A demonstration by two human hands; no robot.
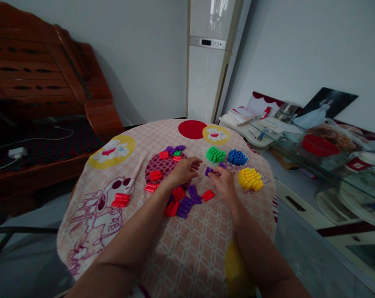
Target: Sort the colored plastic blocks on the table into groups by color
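Note:
My right hand (223, 180) pinches a small purple plastic piece (208, 170) between thumb and fingers. Another purple bit (222, 164) shows just behind that hand; whether it is touched I cannot tell. My left hand (186, 170) hovers over the cloth to the left, fingers loosely bent and apart, nothing seen in it. Below it lie loose purple pieces (184, 207) and red pieces (171, 208), partly hidden by my left forearm. A lone red piece (208, 195) rests between the two forearms. Beyond my right hand stand green (216, 154), blue (237, 157) and yellow clusters (250, 179) of upright pieces.
A patterned cloth (193, 248) covers the round table. More red pieces (120, 200) lie at left, with purple ones (175, 149) further back. A cluttered glass-topped cabinet (318, 165) flanks the right, a wooden bench (100, 111) the left, and a tall white appliance (206, 74) stands behind.

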